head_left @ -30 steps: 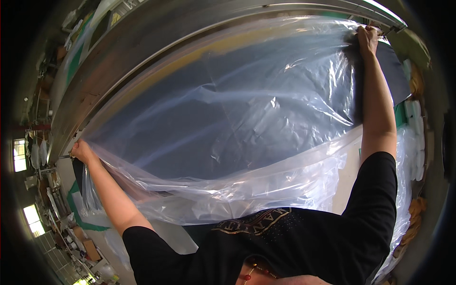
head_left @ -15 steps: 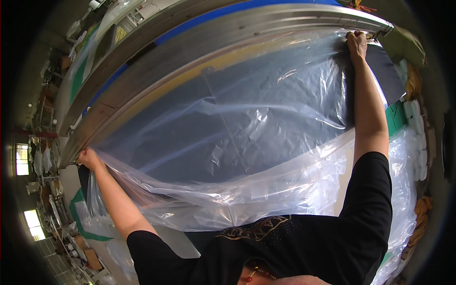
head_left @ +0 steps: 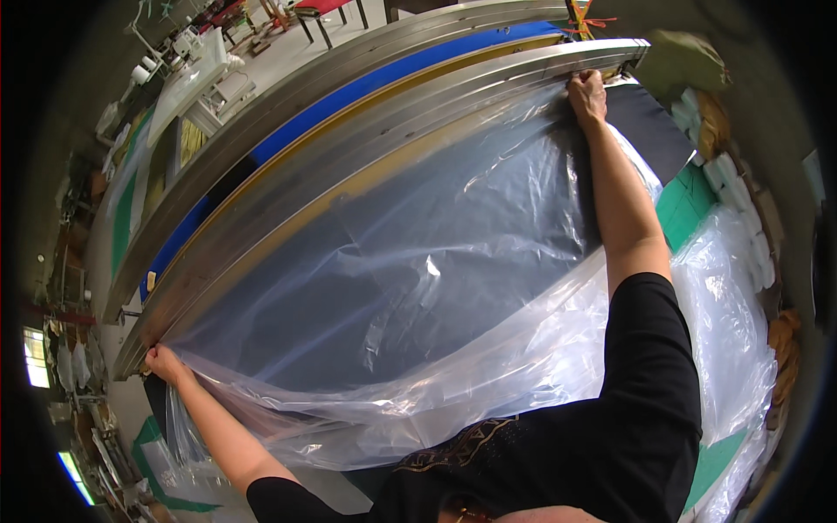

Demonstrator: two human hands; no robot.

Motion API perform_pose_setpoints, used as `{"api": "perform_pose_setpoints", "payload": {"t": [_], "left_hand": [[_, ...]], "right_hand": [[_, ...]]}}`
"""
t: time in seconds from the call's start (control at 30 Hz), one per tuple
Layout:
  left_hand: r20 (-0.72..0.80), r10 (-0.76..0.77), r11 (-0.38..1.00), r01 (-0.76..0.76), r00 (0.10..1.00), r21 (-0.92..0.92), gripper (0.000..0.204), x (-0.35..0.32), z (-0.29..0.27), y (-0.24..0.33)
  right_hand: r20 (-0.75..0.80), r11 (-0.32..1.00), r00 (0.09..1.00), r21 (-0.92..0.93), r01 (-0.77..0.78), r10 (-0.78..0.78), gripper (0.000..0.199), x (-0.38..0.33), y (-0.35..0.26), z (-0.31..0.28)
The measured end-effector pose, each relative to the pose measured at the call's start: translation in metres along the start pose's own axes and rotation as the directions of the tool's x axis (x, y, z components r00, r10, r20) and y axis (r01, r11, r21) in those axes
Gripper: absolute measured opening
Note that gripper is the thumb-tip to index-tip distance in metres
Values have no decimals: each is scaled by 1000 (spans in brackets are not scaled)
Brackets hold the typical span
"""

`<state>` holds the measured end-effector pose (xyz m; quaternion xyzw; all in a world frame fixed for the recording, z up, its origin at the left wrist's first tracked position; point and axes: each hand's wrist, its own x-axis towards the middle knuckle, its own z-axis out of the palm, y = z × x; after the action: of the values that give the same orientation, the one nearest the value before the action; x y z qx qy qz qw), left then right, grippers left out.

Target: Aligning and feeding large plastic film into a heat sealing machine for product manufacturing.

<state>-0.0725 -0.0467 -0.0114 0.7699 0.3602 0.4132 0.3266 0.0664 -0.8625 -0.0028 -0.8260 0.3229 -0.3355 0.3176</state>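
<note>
A wide clear plastic sheet (head_left: 418,279) spreads, wrinkled and shiny, over a dark grey panel or fabric that shows through it. My left hand (head_left: 166,363) pinches one corner of the sheet at the left end of a long metal bar (head_left: 384,131). At the bar's far right end my right hand (head_left: 588,94) is closed on the other corner. Both arms are stretched wide, and the sheet's top edge runs between the hands along the bar. Toward my body the sheet falls in loose folds.
Behind the bar lie a blue strip (head_left: 349,96) and another metal rail. More bunched clear plastic (head_left: 724,314) sits at the right, beside a green surface (head_left: 687,205) and a black sheet (head_left: 649,131). A red-topped stool (head_left: 323,9) stands on the floor beyond.
The view has tilted, so the bar, sheet and both hands appear shifted, the right hand leftward and the left hand lower. Both hands keep their hold at the bar's ends.
</note>
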Motion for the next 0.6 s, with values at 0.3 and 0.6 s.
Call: {"api": "perform_pose_setpoints", "payload": {"t": [0.3, 0.6], "left_hand": [[-16, -50, 960, 53, 999, 275, 25, -16, 26, 23], [289, 265, 964, -246, 920, -103, 24, 23, -34, 13]], "right_hand": [[54, 966, 998, 260, 6, -20, 28, 42, 42, 11], [320, 581, 888, 810, -76, -330, 21, 42, -40, -153]]}}
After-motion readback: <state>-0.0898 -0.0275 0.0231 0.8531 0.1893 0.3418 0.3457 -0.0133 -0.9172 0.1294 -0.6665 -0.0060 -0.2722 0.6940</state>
